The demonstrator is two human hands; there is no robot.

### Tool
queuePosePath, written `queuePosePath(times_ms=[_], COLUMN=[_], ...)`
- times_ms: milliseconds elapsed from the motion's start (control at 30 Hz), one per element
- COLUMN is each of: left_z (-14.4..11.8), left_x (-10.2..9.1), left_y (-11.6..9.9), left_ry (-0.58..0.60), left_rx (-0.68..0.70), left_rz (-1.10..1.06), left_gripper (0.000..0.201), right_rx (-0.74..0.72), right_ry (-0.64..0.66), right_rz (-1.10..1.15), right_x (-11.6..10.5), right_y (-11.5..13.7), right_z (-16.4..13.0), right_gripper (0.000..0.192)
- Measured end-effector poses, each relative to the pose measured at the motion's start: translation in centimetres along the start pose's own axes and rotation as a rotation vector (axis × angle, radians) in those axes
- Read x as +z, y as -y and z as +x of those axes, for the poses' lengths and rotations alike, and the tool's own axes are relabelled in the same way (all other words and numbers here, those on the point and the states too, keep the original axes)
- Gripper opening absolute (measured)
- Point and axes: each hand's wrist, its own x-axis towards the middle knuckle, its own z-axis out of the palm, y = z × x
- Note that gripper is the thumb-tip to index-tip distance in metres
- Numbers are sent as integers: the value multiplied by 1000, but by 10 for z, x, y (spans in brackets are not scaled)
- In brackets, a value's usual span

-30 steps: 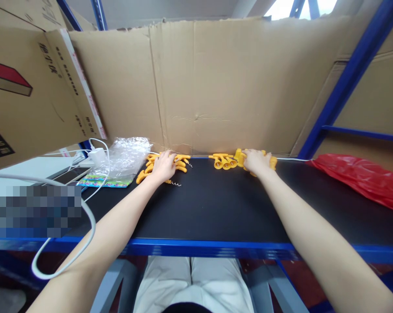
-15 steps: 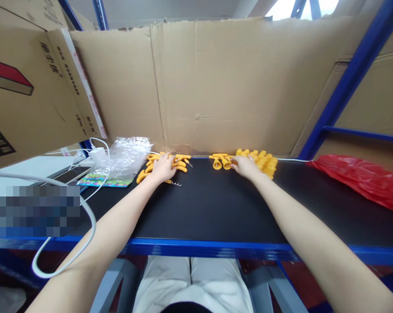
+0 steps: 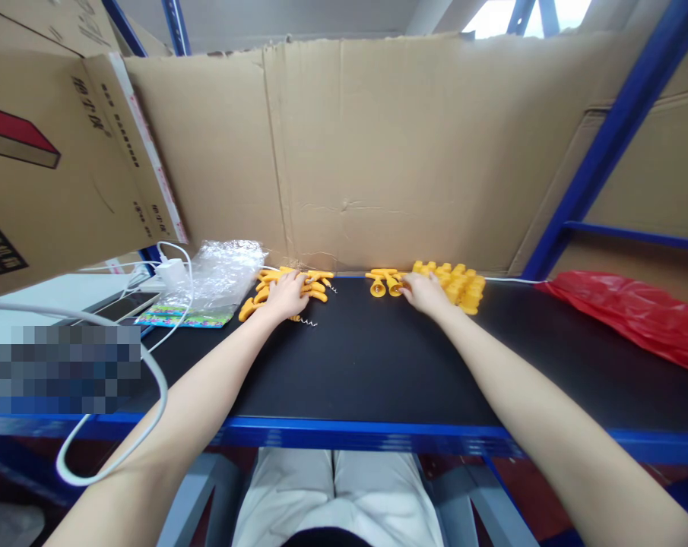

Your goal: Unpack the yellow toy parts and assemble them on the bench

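My left hand (image 3: 287, 295) rests palm down on a pile of yellow corkscrew parts (image 3: 315, 292), fingers apart and reaching over them. Metal spiral screws (image 3: 308, 322) poke out at the pile's right side. My right hand (image 3: 426, 293) has its fingers bent against the right side of a yellow corkscrew (image 3: 394, 287) with a bell-shaped base. Left of that stands a second bell-shaped corkscrew (image 3: 377, 286). A block of several yellow bell-shaped pieces (image 3: 463, 286) sits just right of and behind my right hand, which partly covers it.
Clear plastic bags (image 3: 223, 270) lie left of the pile, near a white charger (image 3: 171, 271) and a looping white cable (image 3: 160, 372). A red plastic bag (image 3: 629, 315) lies at the right. A cardboard sheet (image 3: 406, 159) walls off the back of the black tabletop (image 3: 355, 372).
My right hand and the two bell-shaped corkscrews beside it have shifted slightly left. The left hand stays on its pile.
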Motion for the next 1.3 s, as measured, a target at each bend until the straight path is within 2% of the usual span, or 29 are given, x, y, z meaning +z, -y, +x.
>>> queuePosePath(times_ms=[167, 333, 567, 767, 967, 1100, 1300], left_z=[0, -1, -1, 0, 0, 0, 0], left_x=[0, -1, -2, -2, 0, 5, 6], left_y=[0, -1, -1, 0, 3, 9, 11], left_ry=[-10, -18, -15, -10, -11, 18, 10], left_rx=[4, 4, -9, -14, -5, 0, 4], left_rz=[-10, -16, -8, 0, -4, -12, -34], left_gripper=[41, 40, 40, 38, 40, 40, 36], right_rx=[-186, -319, -291, -258, -288, -300, -247], right_ry=[-96, -98, -139, -123, -92, -43, -40], right_rz=[43, -1, -25, 4, 36, 11, 7], right_x=[3, 6, 6, 2, 2, 1, -5], right_y=[17, 26, 20, 20, 19, 19, 17], right_z=[-2, -1, -1, 0, -2, -2, -2], right_gripper=[37, 33, 32, 31, 42, 36, 31])
